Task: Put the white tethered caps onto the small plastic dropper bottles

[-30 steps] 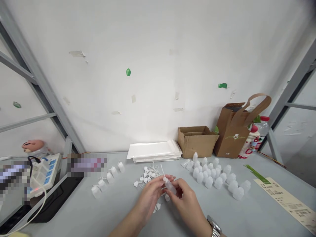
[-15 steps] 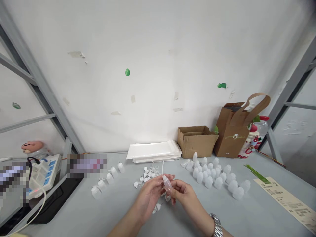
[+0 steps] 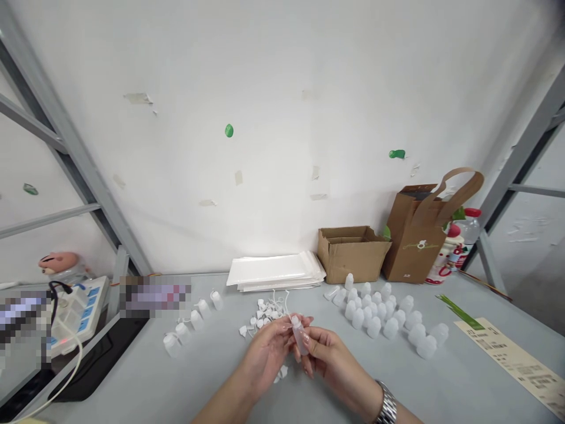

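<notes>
Both hands meet low at centre, on one small translucent bottle [image 3: 301, 340]. It lies between the two sets of fingers, tilted, its narrow white top pointing away from the person and its base toward them.

Right hand [image 3: 325, 347]: closed on the bottle body, thumb across the near face, other fingers curled beneath and behind. Left hand [image 3: 268, 348]: fingers curled in close around the neck end, their tips passing behind it; how hard they press, cannot tell. A thin white strap [image 3: 287, 301] stands up from the neck, loose at its far end.

Just beyond the left fingers: a heap of white caps with straps [image 3: 261, 320]. A few more white caps [image 3: 281, 372] lie on the table below the hands. Metal-banded watch [image 3: 387, 405] on the right wrist.

Farther left, a slanting row of capped bottles [image 3: 196, 319], upright. Farther right, a cluster of translucent bottles [image 3: 373, 325], mostly upright, grouped close.

Back of the grey table [image 3: 145, 377], along the wall: stack of white sheets [image 3: 269, 271], open cardboard box [image 3: 353, 264], brown paper bag [image 3: 410, 253]. Right edge: printed paper strip [image 3: 516, 356].
</notes>
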Demonstrator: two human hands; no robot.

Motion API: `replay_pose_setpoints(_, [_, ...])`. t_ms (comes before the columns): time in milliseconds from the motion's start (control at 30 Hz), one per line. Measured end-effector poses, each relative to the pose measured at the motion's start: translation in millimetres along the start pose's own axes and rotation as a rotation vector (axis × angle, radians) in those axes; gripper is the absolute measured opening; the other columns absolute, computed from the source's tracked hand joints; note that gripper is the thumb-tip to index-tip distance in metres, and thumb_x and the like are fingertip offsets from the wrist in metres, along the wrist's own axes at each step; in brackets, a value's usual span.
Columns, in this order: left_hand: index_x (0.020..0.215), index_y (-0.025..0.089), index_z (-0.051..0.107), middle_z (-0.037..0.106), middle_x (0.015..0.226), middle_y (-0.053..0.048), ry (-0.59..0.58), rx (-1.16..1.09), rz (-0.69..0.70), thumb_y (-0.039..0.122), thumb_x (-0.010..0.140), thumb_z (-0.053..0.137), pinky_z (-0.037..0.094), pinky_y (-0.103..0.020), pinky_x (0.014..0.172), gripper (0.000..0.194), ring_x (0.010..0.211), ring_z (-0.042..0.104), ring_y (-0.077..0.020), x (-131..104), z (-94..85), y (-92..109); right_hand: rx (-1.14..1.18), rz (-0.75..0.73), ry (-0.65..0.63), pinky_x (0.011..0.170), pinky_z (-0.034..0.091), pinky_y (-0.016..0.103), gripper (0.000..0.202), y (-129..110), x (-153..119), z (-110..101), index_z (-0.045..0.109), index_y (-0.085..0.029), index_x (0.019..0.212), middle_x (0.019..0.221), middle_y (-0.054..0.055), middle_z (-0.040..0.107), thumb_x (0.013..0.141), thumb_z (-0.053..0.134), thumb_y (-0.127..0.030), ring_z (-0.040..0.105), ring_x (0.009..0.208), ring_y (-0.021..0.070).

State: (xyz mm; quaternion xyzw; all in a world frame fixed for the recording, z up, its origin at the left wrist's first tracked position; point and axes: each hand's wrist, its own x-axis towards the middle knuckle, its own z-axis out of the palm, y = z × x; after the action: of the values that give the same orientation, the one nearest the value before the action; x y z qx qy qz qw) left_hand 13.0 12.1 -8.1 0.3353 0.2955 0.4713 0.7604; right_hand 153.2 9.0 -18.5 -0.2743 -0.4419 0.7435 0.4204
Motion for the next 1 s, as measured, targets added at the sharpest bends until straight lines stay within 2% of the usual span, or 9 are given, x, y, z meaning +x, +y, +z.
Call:
replay_pose_setpoints(100, [0.085, 0.010, 0.068, 0.067, 0.093, -0.012, -0.017, -0.012, -0.007, 0.020, 0.077, 0.046, 0.042, -0.030, 0.074, 0.026, 0.070, 0.055, -0.0166, 0.4, 0.7, 0.3, 0.023, 0.001, -0.014, 0.050, 0.027, 0.021, 0.031, 1.2, 0.7, -1.4, 0.062, -0.010, 0.065, 0.057, -0.001, 0.052, 0.074, 0.065, -0.039, 0.040, 0.044, 0.0055])
replay_pose_setpoints(267, [0.084, 0.010, 0.068, 0.069, 0.089, -0.012, 0.008, -0.084, -0.043, 0.019, 0.076, 0.045, 0.042, -0.028, 0.069, 0.026, 0.070, 0.057, -0.0165, 2.3, 0.5, -0.1, 0.059, -0.002, -0.040, 0.051, 0.028, 0.021, 0.029, 4.9, 1.1, -2.8, 0.062, -0.010, 0.065, 0.055, -0.001, 0.052, 0.076, 0.064, -0.037, 0.041, 0.045, 0.0059])
replay_pose_setpoints(500, [0.099, 0.008, 0.065, 0.068, 0.094, -0.013, 0.074, -0.141, -0.094, 0.018, 0.075, 0.046, 0.043, -0.028, 0.072, 0.032, 0.089, 0.059, -0.0203, 1.6, -0.5, -0.1, 0.105, 0.005, -0.046, 0.050, 0.029, 0.021, 0.027, 5.6, 0.5, -1.5, 0.061, -0.010, 0.067, 0.060, 0.000, 0.055, 0.074, 0.066, -0.036, 0.041, 0.045, 0.0053])
replay_pose_setpoints(700, [0.097, 0.009, 0.065, 0.067, 0.096, -0.013, 0.057, -0.133, -0.082, 0.019, 0.074, 0.049, 0.042, -0.029, 0.074, 0.029, 0.094, 0.058, -0.0216, 1.0, -1.5, -1.0, 0.106, 0.002, -0.043, 0.051, 0.030, 0.021, 0.030, 4.8, -0.3, -1.1, 0.062, -0.011, 0.067, 0.060, 0.000, 0.055, 0.072, 0.068, -0.040, 0.041, 0.046, 0.0057])
replay_pose_setpoints(867, [0.093, 0.012, 0.065, 0.067, 0.101, -0.012, 0.027, -0.057, 0.014, 0.022, 0.075, 0.055, 0.040, -0.028, 0.080, 0.023, 0.103, 0.054, -0.0223, -1.4, 2.6, -1.1, -0.076, -0.039, 0.081, 0.053, 0.033, 0.022, 0.033, 2.2, 1.4, -0.2, 0.063, -0.012, 0.069, 0.066, 0.002, 0.059, 0.070, 0.067, -0.045, 0.044, 0.050, 0.0075])
replay_pose_setpoints(933, [0.089, 0.014, 0.063, 0.067, 0.101, -0.012, 0.051, -0.014, 0.048, 0.026, 0.076, 0.058, 0.042, -0.028, 0.074, 0.018, 0.096, 0.057, -0.0213, -1.5, 4.2, -2.5, -0.185, -0.067, 0.135, 0.054, 0.036, 0.023, 0.034, 2.7, 2.5, 0.3, 0.064, -0.014, 0.070, 0.066, 0.001, 0.059, 0.068, 0.067, -0.048, 0.046, 0.052, 0.0090])
replay_pose_setpoints(1000, [0.083, 0.016, 0.059, 0.067, 0.100, -0.012, 0.066, 0.020, 0.072, 0.031, 0.075, 0.061, 0.042, -0.027, 0.062, 0.016, 0.081, 0.060, -0.0191, -0.6, 5.1, -4.6, -0.269, -0.093, 0.172, 0.055, 0.039, 0.024, 0.036, 5.1, 3.7, 0.8, 0.064, -0.014, 0.070, 0.063, 0.000, 0.058, 0.066, 0.067, -0.050, 0.048, 0.051, 0.0103])
